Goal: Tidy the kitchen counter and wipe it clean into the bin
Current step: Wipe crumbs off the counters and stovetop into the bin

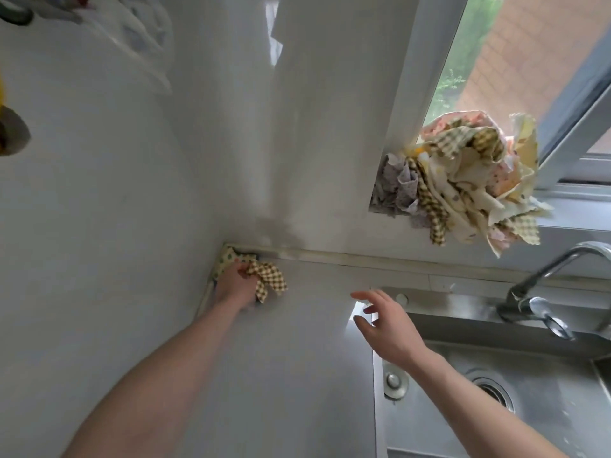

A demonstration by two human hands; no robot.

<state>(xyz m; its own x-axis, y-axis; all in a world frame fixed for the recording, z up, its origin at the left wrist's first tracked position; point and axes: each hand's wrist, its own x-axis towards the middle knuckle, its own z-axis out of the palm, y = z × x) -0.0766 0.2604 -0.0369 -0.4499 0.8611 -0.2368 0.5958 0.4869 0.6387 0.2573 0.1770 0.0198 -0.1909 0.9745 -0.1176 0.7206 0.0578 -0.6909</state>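
My left hand grips a bunched cloth with a brown-and-cream check and a dotted part, pushed into the far corner of the pale grey counter where the two walls meet. My right hand hovers above the counter's right part, near the sink's left rim, fingers spread and relaxed, holding nothing.
A steel sink with a drain fills the lower right, and a chrome tap stands behind it. A heap of patterned cloths lies on the window sill above. Plastic bags hang on the left wall.
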